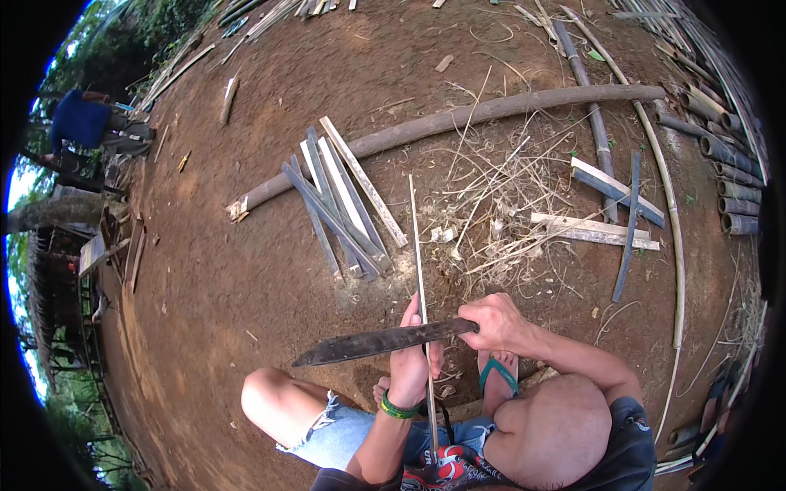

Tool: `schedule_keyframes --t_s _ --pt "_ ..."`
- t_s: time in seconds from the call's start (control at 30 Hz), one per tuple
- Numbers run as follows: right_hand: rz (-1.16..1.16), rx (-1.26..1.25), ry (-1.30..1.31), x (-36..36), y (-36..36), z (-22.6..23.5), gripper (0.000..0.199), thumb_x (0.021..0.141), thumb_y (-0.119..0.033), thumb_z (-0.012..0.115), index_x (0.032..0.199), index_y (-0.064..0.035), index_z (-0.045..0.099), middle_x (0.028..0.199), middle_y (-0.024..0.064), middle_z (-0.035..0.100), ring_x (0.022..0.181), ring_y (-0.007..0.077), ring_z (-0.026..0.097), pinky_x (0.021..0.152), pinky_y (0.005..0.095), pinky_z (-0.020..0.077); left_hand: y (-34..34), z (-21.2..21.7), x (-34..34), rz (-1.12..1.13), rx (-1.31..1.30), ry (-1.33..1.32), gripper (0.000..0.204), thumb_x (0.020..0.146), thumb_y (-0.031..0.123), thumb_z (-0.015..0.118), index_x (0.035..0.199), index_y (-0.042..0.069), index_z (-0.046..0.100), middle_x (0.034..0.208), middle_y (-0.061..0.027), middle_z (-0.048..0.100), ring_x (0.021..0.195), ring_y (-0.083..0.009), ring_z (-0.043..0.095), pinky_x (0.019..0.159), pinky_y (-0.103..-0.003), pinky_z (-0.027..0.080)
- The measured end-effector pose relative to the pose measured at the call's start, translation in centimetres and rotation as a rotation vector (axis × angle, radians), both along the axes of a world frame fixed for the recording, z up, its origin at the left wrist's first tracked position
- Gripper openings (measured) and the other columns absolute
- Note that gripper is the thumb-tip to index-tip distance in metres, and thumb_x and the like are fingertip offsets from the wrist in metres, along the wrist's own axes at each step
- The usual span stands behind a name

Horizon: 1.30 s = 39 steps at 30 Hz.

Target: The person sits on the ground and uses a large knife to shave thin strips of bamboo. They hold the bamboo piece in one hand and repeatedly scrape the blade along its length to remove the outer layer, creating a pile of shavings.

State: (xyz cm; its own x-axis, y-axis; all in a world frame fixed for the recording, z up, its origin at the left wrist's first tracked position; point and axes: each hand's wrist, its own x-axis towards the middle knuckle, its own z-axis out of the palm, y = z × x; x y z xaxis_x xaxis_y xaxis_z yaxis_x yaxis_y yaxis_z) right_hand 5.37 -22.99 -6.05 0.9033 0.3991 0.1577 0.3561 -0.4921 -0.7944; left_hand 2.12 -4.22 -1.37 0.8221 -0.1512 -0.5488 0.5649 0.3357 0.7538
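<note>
My right hand (497,322) is closed round the handle end of a dark machete (356,344). Its blade points left and crosses over my left hand (407,376), which wears a green wristband. In the left hand's grip is a long thin bamboo strip (417,245), running from the ground ahead back toward my lap. Blade and strip cross at the left hand; whether the edge bites into the strip I cannot tell. My left fingers are partly hidden behind the blade.
A long pole (458,119) lies across the ground ahead, with split bamboo pieces (348,204) leaning on it. Thin shavings (516,213) are heaped to their right. More split pieces (598,231) lie beyond. Bamboo culms (737,192) are stacked far right. A person (86,123) is far left.
</note>
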Motion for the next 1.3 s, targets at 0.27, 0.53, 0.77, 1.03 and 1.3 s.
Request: schedule_keyframes --t_s 0.27,0.53,0.77,1.03,1.3 --pt "-0.262 -0.067 0.171 9.1 -5.9 -2.4 0.016 0.079 -0.007 0.057 0.066 -0.0016 0.063 0.046 0.0011 0.05 0.035 0.0082 0.033 0.032 0.0298 0.0262 0.0 2.4 -3.8 -0.119 -0.336 0.119 0.049 0.111 0.031 0.029 0.157 0.015 0.025 0.054 0.0017 0.037 0.037 -0.008 0.034 0.036 -0.021 0.032" --pt "-0.539 0.211 0.432 10.2 -7.5 -2.1 0.037 0.09 -0.032 0.07 0.065 -0.0062 0.06 0.053 -0.0031 0.052 0.048 0.0084 0.044 0.048 0.0314 0.0317 0.6 0.4 -1.0 0.116 -0.022 -0.142 0.047 0.108 0.026 0.043 0.151 0.011 0.031 0.079 -0.0057 0.059 0.063 -0.0129 0.057 0.056 -0.026 0.049" --pt "-0.313 0.384 0.636 3.4 -3.3 1.7 0.031 0.089 -0.031 0.075 0.076 -0.0024 0.072 0.054 -0.0034 0.054 0.049 0.0059 0.045 0.047 0.0284 0.0315 0.5 -2.1 6.7 0.349 0.183 -0.514 0.029 0.104 0.013 0.053 0.13 0.005 0.044 0.115 -0.0118 0.069 0.091 -0.0055 0.058 0.084 -0.02 0.043" --pt "-0.386 0.731 0.908 1.2 -0.5 0.9 0.031 0.094 -0.033 0.072 0.081 -0.0046 0.066 0.054 -0.0059 0.047 0.045 0.004 0.041 0.042 0.0237 0.0295 -2.6 -1.1 6.6 0.526 0.118 -0.533 0.034 0.101 0.006 0.057 0.131 0.006 0.041 0.128 -0.0212 0.064 0.106 -0.0156 0.065 0.089 -0.032 0.056" --pt "-0.479 1.274 0.831 4.1 -0.5 2.5 0.028 0.096 -0.019 0.069 0.077 -0.0138 0.048 0.058 -0.0069 0.041 0.047 0.0057 0.039 0.047 0.0243 0.0333 -2.9 -0.2 2.4 0.207 0.023 -0.483 0.031 0.099 0.001 0.056 0.128 0.002 0.046 0.135 -0.0218 0.057 0.119 -0.0288 0.062 0.094 -0.04 0.058"
